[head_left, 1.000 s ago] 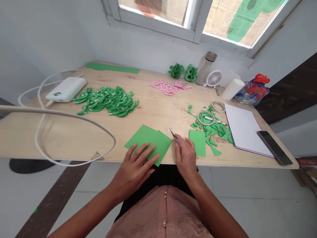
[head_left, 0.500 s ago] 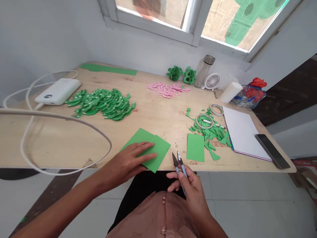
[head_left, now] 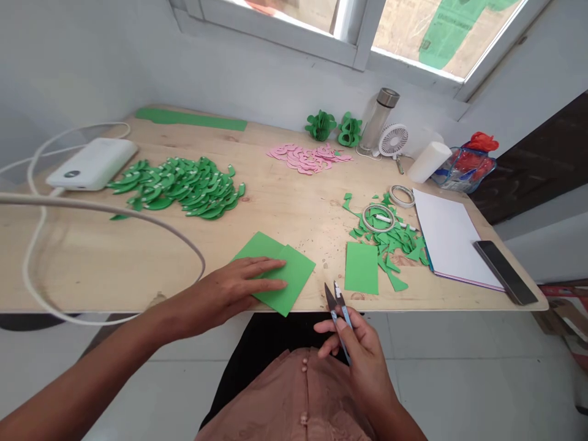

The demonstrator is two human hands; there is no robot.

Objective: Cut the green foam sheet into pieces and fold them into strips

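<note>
My left hand (head_left: 234, 288) lies with its fingers stretched out over two overlapping sheets of green paper (head_left: 297, 269) at the table's front edge. Part of the sheets is hidden beneath the palm. In my right hand (head_left: 361, 346) is a pair of thread snips (head_left: 337, 303), held just off the edge with the blades apart and pointing away from me. A smaller green paper rectangle (head_left: 362, 268) rests a little beyond the snips, touching nothing in my hands.
Green cut scraps (head_left: 397, 242) lie right, with tape rolls (head_left: 378, 218) and a pen among them. Farther right are white paper (head_left: 445, 236) and a phone (head_left: 504, 272). Curved green pieces (head_left: 184, 187) are heaped left, near a power bank (head_left: 92, 164) and its looping cable (head_left: 114, 209). Pink cutouts (head_left: 307, 158) lie behind.
The camera view has shifted slightly. My left hand has drawn a little to the left on the green sheets, whose overlap shows more clearly. The snips remain in my right hand.
</note>
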